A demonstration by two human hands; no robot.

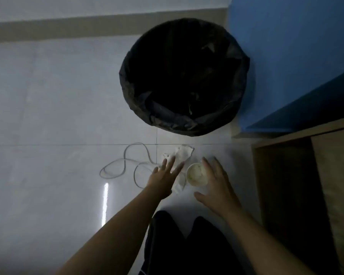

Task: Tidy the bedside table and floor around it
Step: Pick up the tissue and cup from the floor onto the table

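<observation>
White crumpled tissue (184, 154) and paper cup (196, 174) on the floor (68, 116), just short of the black-lined bin (184, 76) — left hand (163, 175), fingers spread, over the tissue; right hand (216, 185), open wide and empty, just right of the cup.
</observation>
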